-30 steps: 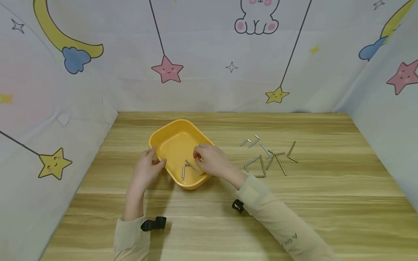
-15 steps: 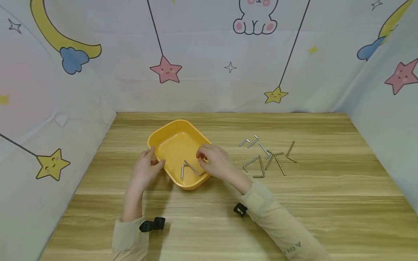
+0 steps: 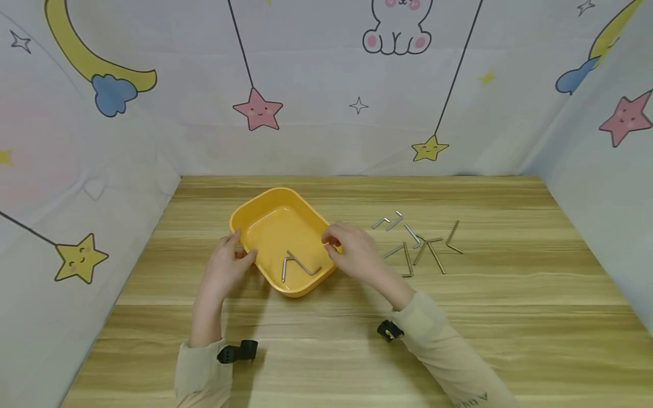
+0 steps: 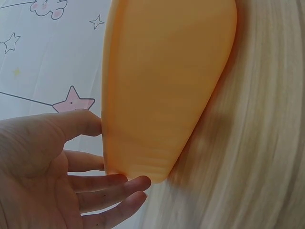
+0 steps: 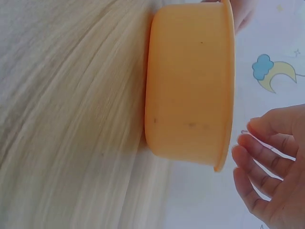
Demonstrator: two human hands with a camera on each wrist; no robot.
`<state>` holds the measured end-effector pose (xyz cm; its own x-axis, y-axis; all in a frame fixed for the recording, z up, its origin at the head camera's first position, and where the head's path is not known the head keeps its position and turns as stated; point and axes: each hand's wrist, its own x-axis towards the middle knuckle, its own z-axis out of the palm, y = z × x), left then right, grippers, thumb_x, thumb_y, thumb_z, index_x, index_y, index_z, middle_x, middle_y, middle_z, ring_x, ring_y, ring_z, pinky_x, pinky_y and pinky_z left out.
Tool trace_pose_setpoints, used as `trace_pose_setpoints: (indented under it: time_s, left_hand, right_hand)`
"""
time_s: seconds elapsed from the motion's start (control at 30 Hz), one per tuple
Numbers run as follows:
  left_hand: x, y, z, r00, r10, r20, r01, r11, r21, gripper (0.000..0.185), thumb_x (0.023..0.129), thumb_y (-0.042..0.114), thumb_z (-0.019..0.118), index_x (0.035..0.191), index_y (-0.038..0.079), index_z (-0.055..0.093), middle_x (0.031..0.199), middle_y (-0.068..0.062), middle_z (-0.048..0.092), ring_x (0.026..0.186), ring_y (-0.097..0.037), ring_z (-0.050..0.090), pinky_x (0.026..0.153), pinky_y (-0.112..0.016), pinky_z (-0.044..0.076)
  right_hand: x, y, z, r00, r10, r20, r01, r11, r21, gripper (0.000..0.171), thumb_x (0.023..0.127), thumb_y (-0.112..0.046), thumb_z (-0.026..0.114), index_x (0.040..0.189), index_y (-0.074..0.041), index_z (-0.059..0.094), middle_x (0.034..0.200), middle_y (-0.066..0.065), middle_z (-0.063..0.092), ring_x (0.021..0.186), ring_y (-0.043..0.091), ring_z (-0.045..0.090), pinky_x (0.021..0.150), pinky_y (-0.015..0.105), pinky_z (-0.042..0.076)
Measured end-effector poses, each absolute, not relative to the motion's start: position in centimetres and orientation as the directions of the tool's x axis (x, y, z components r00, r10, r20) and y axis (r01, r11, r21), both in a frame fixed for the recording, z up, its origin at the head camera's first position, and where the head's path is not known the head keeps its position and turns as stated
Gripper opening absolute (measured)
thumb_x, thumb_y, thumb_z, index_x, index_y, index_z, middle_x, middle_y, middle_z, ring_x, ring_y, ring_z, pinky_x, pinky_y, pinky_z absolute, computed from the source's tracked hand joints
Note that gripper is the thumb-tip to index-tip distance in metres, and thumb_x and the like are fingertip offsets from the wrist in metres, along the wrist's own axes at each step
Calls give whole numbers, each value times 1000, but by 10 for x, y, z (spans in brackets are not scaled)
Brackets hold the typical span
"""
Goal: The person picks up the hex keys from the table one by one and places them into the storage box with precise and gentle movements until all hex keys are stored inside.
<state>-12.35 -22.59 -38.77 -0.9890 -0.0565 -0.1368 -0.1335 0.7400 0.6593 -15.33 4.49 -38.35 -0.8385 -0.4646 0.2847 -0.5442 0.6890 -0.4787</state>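
Yellow tray with two hex keys inside, a hand at each side.

The yellow tray (image 3: 275, 226) sits on the wooden table (image 3: 326, 340); two bent hex keys (image 3: 298, 266) lie in its near corner. The left hand (image 3: 227, 263) grips the tray's left rim, thumb over the edge. The right hand (image 3: 354, 249) hovers at the tray's right rim, fingers loosely curled, holding nothing. More loose hex keys (image 3: 418, 243) lie scattered right of the tray.

We see yellow tray (image 3: 265, 212), silver hex keys (image 3: 298, 265), light wood-grain table (image 3: 510, 294), beige sleeves (image 3: 449, 362); backdrop (image 3: 316, 73) w/ stars, moons.
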Motion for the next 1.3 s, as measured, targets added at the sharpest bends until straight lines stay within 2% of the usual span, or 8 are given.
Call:
trace_pose_setpoints:
  time_s: [0.63, 0.93, 1.3]
  left_hand:
    - [-124, -227, -390, -988, -60, -139, -138, 738, 660, 72, 96, 30, 53, 152, -1, 18, 151, -28, 29, 120, -40, 53, 100, -53, 44]
    - [-124, -226, -390, -987, -60, -148, -144, 737, 660, 72, 97, 31, 53, 152, -1, 19, 152, -27, 28, 122, -40, 52, 100, -54, 44]
    - [-123, -227, -389, -987, -58, -147, -142, 729, 670, 72, 97, 30, 52, 152, -1, 18, 152, -27, 29, 121, -40, 52, 99, -54, 44]
  right_hand:
    - [-152, 83, -394, -870, -403, 286, -493, 736, -464, 9, 82, -8, 69, 90, -11, 67, 85, 0, 63, 79, 14, 56, 70, 27, 47]
    - [-155, 105, -404, -900, -380, 215, -436, 761, -481, 8, 84, -7, 68, 90, -11, 66, 86, 1, 62, 80, 15, 55, 71, 28, 47]
    - [-160, 129, -414, -903, -380, 203, -430, 780, -455, 8, 82, -6, 67, 89, -9, 68, 85, 2, 66, 80, 16, 59, 72, 31, 50]
